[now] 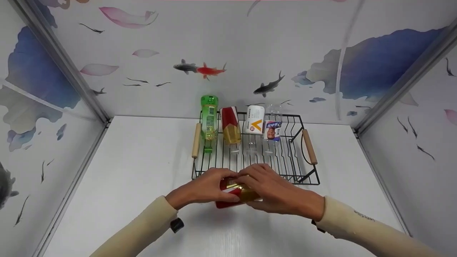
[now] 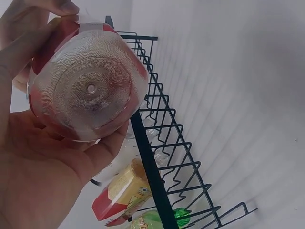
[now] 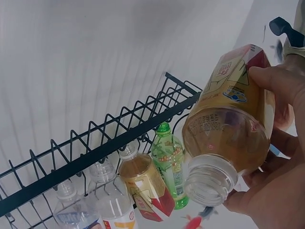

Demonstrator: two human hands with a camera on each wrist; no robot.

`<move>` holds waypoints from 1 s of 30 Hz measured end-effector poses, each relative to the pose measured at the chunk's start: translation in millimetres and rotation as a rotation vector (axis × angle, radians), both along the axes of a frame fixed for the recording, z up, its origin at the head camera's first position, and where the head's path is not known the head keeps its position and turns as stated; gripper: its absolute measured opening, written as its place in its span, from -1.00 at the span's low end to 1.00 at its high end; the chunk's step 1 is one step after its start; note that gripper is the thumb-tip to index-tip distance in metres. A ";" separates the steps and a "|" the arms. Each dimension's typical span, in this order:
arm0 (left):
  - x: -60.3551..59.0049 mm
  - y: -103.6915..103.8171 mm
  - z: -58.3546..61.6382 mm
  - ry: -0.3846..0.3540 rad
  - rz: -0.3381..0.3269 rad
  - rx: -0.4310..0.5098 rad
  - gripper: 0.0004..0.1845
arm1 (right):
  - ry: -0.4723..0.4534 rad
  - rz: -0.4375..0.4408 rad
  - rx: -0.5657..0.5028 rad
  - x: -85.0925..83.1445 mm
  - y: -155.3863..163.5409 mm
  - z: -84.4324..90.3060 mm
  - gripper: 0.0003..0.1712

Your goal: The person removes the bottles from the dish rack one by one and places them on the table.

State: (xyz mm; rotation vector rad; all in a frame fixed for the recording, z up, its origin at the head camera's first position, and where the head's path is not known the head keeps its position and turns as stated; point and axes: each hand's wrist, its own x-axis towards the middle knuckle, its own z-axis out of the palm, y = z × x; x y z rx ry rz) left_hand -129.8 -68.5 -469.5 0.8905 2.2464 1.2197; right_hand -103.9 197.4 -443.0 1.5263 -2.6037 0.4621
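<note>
White tbl. (image 1: pixel 221 235) lies nearest and extends on both sides of the rack, till L side wall (image 1: pixel 28 142) and R side wall (image 1: pixel 428 125). Above it, L hand (image 1: pixel 209 185) grasps the held btl. (image 3: pixel 228 119) near its base; R hand (image 1: pixel 275 191) grasps it closer to neck, fingers curled around. This btl. is transparent, w/ red & gold label and clear threaded neck, just before near edge of black wire rack (image 2: pixel 153 176). Farther, in rack: green btl. (image 1: pixel 210 121), red-gold btl. (image 1: pixel 231 125), white-label btl. (image 1: pixel 255 119), blue-label btl. (image 1: pixel 272 130). Behind, back wall (image 1: pixel 142 100) w/ painted fish.
</note>
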 end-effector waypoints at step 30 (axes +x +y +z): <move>1.3 -50.8 10.5 -0.040 0.161 0.063 -0.31 | -0.232 -0.249 -0.142 -16.3 31.6 1.0 -0.01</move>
